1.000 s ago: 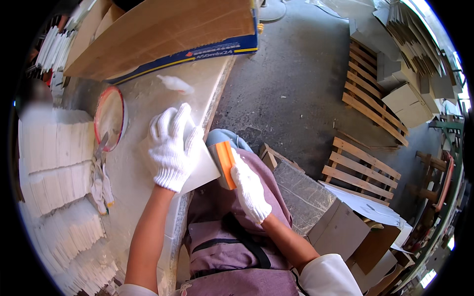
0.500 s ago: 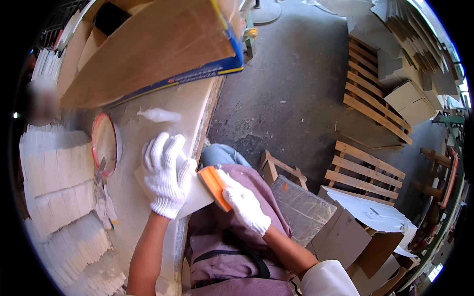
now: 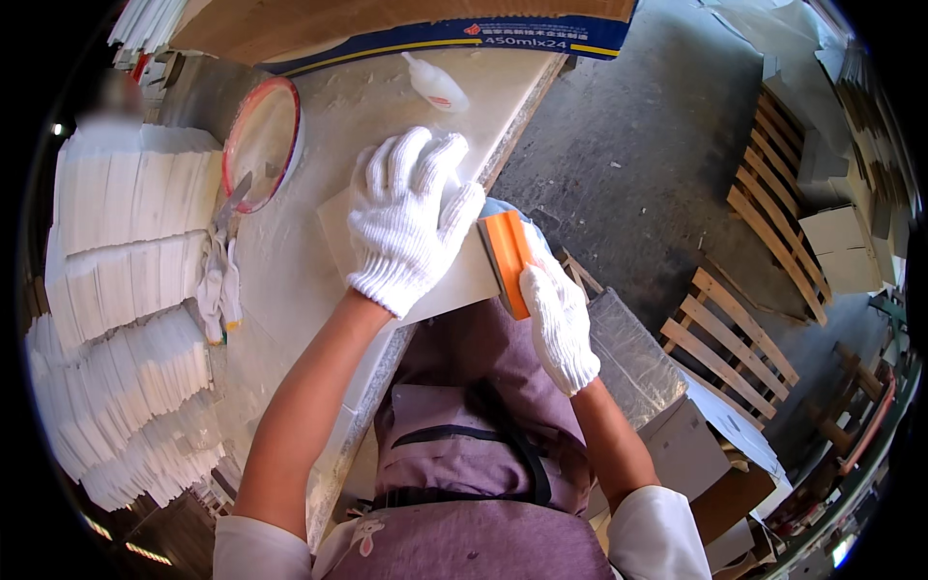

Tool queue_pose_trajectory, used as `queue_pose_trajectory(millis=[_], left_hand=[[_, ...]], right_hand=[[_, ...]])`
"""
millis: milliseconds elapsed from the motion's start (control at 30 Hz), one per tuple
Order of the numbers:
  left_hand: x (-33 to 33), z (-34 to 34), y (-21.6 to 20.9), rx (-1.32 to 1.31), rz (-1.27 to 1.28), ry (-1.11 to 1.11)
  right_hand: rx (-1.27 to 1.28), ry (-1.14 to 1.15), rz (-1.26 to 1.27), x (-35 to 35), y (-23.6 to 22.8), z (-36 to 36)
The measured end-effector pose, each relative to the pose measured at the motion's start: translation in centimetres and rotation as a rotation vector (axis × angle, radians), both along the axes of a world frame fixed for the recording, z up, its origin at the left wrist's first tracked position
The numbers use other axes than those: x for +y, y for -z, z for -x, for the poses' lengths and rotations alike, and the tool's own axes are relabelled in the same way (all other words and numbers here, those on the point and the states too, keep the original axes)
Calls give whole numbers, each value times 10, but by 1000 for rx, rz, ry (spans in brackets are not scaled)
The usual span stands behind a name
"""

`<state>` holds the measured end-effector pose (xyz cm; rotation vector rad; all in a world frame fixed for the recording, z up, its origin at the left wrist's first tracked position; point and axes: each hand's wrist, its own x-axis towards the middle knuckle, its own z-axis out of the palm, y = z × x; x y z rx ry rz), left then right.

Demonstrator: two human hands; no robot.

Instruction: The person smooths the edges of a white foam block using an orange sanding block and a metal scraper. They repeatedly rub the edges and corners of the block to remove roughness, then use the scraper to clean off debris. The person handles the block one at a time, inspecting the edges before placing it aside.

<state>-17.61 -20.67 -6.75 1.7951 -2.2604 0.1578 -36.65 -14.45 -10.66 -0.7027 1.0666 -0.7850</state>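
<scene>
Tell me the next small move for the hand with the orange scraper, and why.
Probably draw the orange scraper across the pale sheet toward the left hand. The right hand holds it at the sheet's right edge, which overhangs the table, while the left hand presses the sheet flat.
</scene>
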Motion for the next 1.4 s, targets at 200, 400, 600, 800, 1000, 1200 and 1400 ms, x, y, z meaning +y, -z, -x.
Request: queue_pose_trajectory(millis=[200,400,600,800,1000,1200,1400], left_hand=[[2,-1,1,2,37,-2],[1,-2,4,28,35,-13],[1,-2,4,36,80,-31],[0,-2,8,44,86,-35],[2,-2,8,62,64,-29],[2,-2,8,36,78,-42],[1,-3,6,18,92,-41]], right_hand=[[85,-40,147,5,0,7],[217,-9,110,23,-4,7],[260,-41,117,3,-9,-4],[299,-95,171,-1,-9,2],[349,-55,126,24,-2,8],[405,-66,159,11,-7,2],[428,-160,340,-2,0,5]])
